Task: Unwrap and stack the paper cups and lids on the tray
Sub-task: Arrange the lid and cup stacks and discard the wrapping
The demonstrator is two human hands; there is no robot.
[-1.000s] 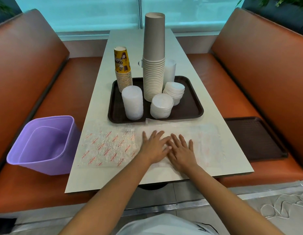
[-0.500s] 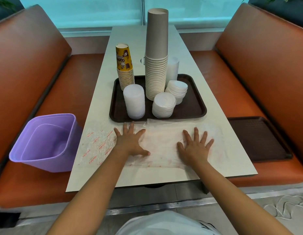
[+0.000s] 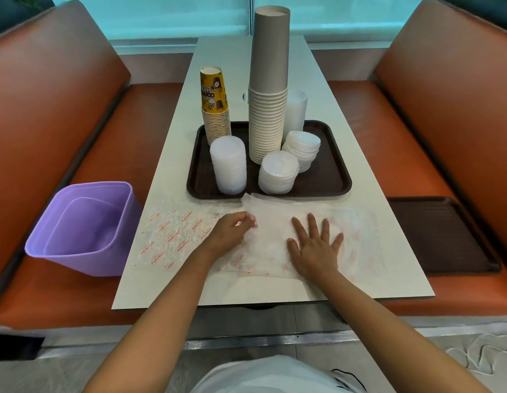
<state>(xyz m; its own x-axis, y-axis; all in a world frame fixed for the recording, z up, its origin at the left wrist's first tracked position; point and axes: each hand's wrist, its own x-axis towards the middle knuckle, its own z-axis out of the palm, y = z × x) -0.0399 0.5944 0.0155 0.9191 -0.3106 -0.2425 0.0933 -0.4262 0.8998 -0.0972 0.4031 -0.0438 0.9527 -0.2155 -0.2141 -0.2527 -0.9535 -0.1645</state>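
The main risk looked to be the loose wrap (image 3: 175, 234) sliding across the smooth desk (image 3: 360, 282) and nudging the tray (image 3: 334, 182), whose tall cups (image 3: 267, 120) could topple if jolted. A careless sweep toward the bin (image 3: 82, 228) might also drag plastic off the near edge.

The left hand (image 3: 231, 232) lay on the wrap with fingers curled, seemingly pinching a fold of it. The right hand (image 3: 314, 248) pressed flat, fingers spread, holding nothing, on the doubled part. Cups and lids (image 3: 277, 173) stood stacked on the tray, just beyond both hands, apart from them.
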